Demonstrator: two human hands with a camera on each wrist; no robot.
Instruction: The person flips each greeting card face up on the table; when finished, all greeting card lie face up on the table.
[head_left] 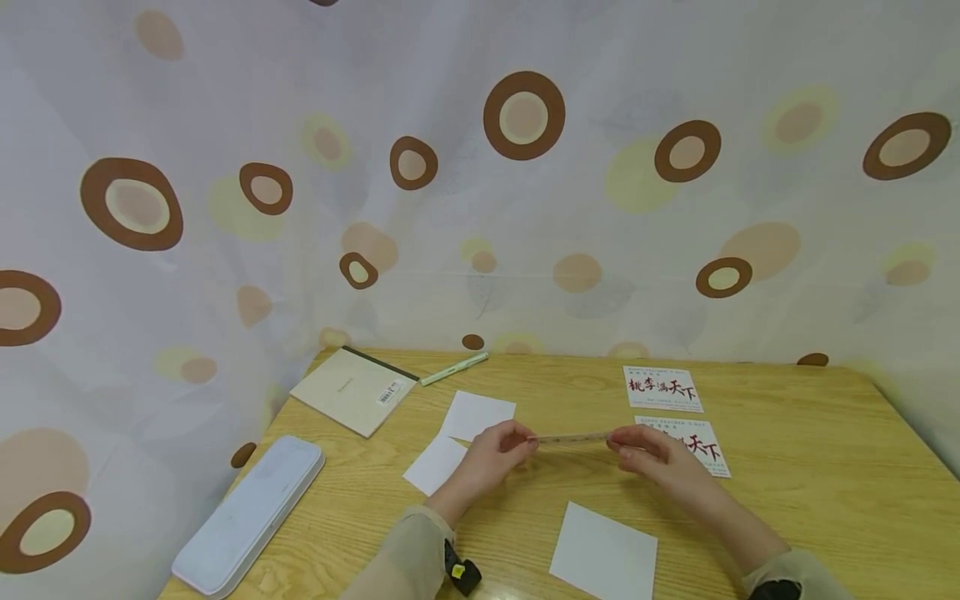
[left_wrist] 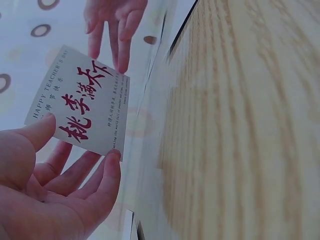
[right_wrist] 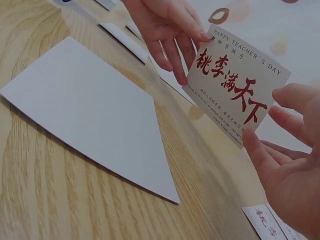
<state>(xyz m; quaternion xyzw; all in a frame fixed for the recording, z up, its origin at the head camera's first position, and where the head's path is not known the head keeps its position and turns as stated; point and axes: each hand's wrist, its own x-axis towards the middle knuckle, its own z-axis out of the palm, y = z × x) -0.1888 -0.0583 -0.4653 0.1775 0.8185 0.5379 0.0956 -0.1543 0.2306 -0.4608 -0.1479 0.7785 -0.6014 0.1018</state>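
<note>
A white greeting card (head_left: 572,438) is held up above the table between both hands, its edge towards the head view. "Happy Teacher's Day" and large red characters show on the card (left_wrist: 82,100) in the left wrist view. My left hand (head_left: 491,454) pinches its left edge, the thumb at one corner. On the opposite edge, the fingertips of my right hand (head_left: 660,462) hold the card (right_wrist: 237,82). Below the hands lies a blank white card (head_left: 607,552), seen large in the right wrist view.
Two printed cards (head_left: 663,388) lie at the right, one partly behind my right hand. Two blank cards (head_left: 480,414) lie beyond my left hand. A notebook (head_left: 348,392) and a pale green pen (head_left: 455,368) are farther back. A white case (head_left: 251,512) sits at the left edge.
</note>
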